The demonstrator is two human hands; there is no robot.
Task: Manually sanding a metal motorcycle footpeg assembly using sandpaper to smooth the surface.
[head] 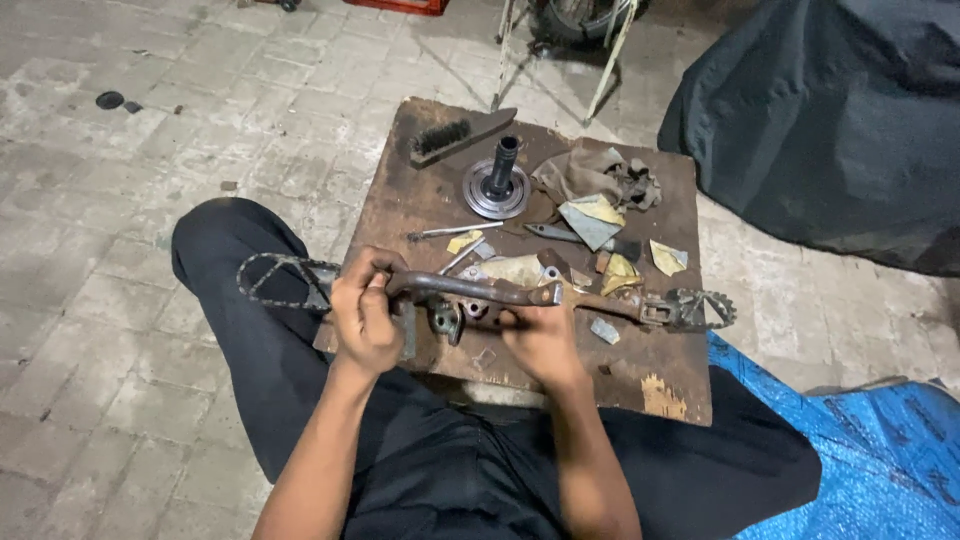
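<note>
Your left hand (364, 318) is closed around the left part of a long rusty footrest bar (480, 293), fingers curled over the top of it near the near-left edge of the wooden board (420, 200). Your right hand (538, 335) grips the same bar at its middle, thumb and fingers pinched on the metal just beside a small bracket (447, 318) that hangs under it. Both hands are clamped on the bar, a little apart from each other.

The bar lies across the near side of the board. Its left end carries a toothed foot peg (278, 281) that sticks out past the board's left edge, above your dark trouser leg (240, 260). Its right end carries a second toothed peg (700, 308) near the board's right edge.

Behind the bar, toward the middle of the board, lie torn pieces of sandpaper (590, 222) and a thin metal rod (455, 231). Farther back stands a round metal flange with an upright black stem (498, 180), with a wire brush (455, 136) at the board's far-left corner and a crumpled rag (585, 172) to the flange's right.

Off the board's right side lies a blue tarp (870, 450); beyond the far-right corner sits a dark cover (830, 120).
</note>
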